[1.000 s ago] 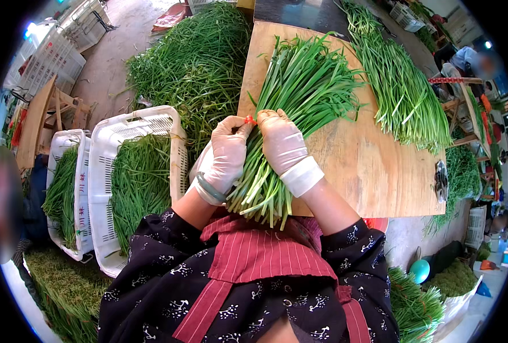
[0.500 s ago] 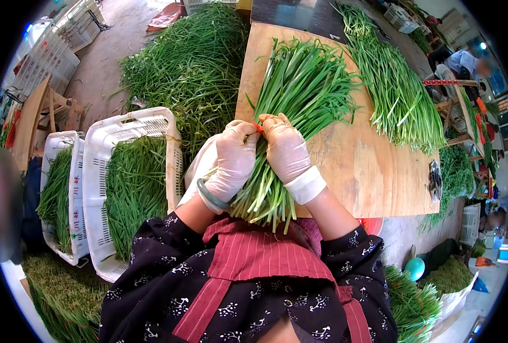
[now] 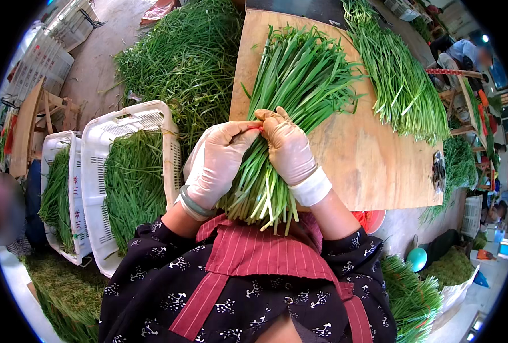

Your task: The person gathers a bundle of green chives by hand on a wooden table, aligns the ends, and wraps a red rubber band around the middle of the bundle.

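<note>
Both gloved hands, left hand (image 3: 217, 166) and right hand (image 3: 288, 150), clasped around chive bunch (image 3: 282, 114) on wooden board (image 3: 374, 166), pinching red rubber band (image 3: 259, 129) at top. Gathering apparently done; banding seemingly underway, loose chive pile (image 3: 179, 63) unbundled.

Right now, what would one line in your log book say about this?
left hand: wraps bunch of green chives | right hand: pinches red band on bunch | bunch: on wooden board | white crate: beside board, holds greens
</note>
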A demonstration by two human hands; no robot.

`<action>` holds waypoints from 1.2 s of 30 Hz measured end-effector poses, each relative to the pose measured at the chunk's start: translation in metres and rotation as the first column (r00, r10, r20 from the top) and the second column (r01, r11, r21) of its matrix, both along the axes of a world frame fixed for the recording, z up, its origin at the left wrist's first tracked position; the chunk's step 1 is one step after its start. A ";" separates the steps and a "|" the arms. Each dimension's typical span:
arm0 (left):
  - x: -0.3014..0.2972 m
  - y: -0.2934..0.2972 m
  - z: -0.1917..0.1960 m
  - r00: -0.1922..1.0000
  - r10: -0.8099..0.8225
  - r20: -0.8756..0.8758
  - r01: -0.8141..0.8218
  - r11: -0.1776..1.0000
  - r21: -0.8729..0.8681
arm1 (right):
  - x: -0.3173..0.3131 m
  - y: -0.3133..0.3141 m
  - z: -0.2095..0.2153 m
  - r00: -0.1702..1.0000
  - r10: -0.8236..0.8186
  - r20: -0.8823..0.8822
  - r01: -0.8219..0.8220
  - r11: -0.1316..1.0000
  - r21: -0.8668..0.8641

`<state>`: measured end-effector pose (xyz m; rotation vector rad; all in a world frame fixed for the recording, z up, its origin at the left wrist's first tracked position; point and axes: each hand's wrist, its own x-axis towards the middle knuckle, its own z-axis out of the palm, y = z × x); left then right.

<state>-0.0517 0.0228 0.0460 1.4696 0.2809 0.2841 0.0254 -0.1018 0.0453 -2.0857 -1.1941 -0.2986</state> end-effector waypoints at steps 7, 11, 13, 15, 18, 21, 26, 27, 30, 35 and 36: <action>0.006 -0.001 0.003 0.997 0.079 0.014 -0.078 0.994 -0.078 | -0.013 -0.003 0.027 0.969 -0.202 0.140 0.198 0.979 0.037; 0.005 -0.007 0.005 0.964 0.084 0.253 -0.199 0.858 0.473 | -0.038 -0.008 0.025 0.883 -0.239 -0.405 0.281 0.959 0.047; 0.005 -0.016 0.010 0.948 0.063 0.313 -0.243 0.780 0.577 | -0.036 -0.010 0.031 0.824 -0.302 -0.480 0.346 0.938 0.004; 0.006 -0.023 0.004 0.886 0.037 0.462 -0.336 0.738 0.585 | -0.036 -0.010 0.025 0.814 -0.339 -0.472 0.400 0.916 0.033; 0.003 -0.023 0.007 0.877 -0.058 0.477 -0.313 0.686 0.657 | -0.038 -0.008 0.010 0.794 -0.364 -0.487 0.468 0.877 0.107; 0.001 -0.024 0.009 0.864 -0.123 0.489 -0.310 0.636 0.707 | -0.041 -0.009 0.000 0.774 -0.320 -0.546 0.503 0.835 0.223; 0.009 -0.018 0.013 0.928 -0.210 0.307 -0.037 0.769 0.639 | -0.042 -0.019 -0.022 0.700 -0.017 -0.714 0.518 0.700 0.492; 0.013 -0.015 0.015 0.921 -0.257 0.292 0.037 0.805 0.592 | -0.040 -0.024 -0.021 0.668 0.044 -0.743 0.539 0.660 0.524; -0.004 0.016 -0.003 0.966 -0.241 0.094 0.232 0.968 0.092 | -0.040 -0.029 -0.016 0.577 0.147 -0.803 0.565 0.638 0.523; -0.021 -0.011 0.015 0.955 -0.264 -0.136 0.238 0.955 -0.180 | -0.031 -0.015 0.005 0.487 0.340 -0.804 0.596 0.543 0.591; -0.022 -0.024 0.021 0.978 -0.200 -0.060 0.176 0.944 -0.279 | -0.025 -0.018 0.013 0.505 0.355 -0.786 0.545 0.575 0.610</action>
